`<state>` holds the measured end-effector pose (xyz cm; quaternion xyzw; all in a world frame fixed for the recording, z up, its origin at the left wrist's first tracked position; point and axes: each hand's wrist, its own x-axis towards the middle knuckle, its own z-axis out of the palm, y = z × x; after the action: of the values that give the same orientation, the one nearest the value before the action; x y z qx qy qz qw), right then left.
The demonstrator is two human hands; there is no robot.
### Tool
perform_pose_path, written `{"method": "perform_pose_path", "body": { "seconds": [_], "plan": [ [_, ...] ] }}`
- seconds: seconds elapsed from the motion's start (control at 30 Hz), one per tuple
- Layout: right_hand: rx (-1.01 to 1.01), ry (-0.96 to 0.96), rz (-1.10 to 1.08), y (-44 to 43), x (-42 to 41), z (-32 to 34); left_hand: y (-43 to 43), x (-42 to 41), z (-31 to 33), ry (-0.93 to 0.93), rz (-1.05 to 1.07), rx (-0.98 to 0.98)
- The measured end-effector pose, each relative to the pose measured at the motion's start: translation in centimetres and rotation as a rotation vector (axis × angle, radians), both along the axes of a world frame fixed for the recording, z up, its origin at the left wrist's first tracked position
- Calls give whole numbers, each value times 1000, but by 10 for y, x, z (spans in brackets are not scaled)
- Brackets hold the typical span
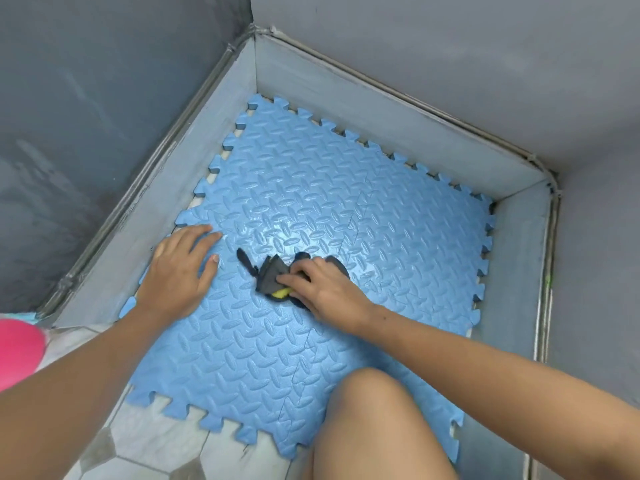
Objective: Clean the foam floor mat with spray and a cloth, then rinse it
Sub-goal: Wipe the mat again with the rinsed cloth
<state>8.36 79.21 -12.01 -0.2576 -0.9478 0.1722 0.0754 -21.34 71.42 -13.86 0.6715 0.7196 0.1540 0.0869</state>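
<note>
Head view: our left hand presses flat on the blue foam mat at centre left; our right hand clutches the dark cloth.

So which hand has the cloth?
The right hand holds the dark cloth on the blue mat; the left hand lies flat, holding nothing.

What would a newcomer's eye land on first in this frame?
The bright blue foam mat fills the middle, glistening wet near its centre, set in a grey walled corner. On it the right hand holds down a dark cloth with something yellow in it; the left hand lies flat near the mat's left edge.
</note>
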Motion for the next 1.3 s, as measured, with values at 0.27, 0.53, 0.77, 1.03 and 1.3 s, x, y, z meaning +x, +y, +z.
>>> {"method": "perform_pose_path", "body": {
  "seconds": [0.27,0.53,0.77,1.03,1.3],
  "plan": [
    [50,-40,-886,75,169,-1,1,0,-1,-19,-9,3],
    [-35,87,-1252,118,104,-3,1,0,-1,-26,-5,-6],
    [26,60,-314,41,-34,0,1,-1,-1,-20,5,-25],
    [-12,-17,-1005,169,88,-3,1,1,1,-25,0,-20],
    [-59,-96,-1568,187,165,2,1,0,1,-16,2,-23]
  ]
}}
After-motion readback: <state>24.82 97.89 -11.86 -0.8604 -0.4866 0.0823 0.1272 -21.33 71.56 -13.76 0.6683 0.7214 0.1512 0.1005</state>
